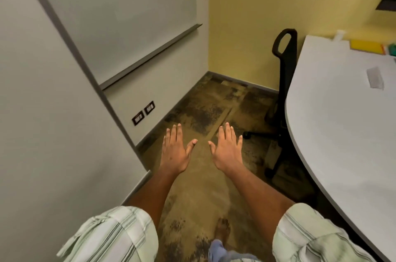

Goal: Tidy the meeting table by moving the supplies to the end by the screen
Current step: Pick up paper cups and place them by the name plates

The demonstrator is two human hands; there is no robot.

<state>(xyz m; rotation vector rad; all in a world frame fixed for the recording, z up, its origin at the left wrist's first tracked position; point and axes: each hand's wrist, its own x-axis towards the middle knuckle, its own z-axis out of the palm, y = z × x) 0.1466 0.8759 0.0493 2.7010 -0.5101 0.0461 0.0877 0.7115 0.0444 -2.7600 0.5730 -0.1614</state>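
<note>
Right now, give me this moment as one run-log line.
hands: left hand and right hand open, empty, over mottled brown carpet | supplies: flat yellow pad at far end of pale grey rounded table | stage: nothing held

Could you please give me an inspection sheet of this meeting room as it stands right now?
Surface: grey table, on the person's right.
Job's things: yellow pad, small white item and teal item at the far end; flat grey item lies nearer.
Clutter: nothing seen.
Grippers: left hand and right hand flat, empty, over the carpet.
Cables: nothing seen.
Surroundings: whiteboard, black chair, wall outlets, dark screen corner.
</note>
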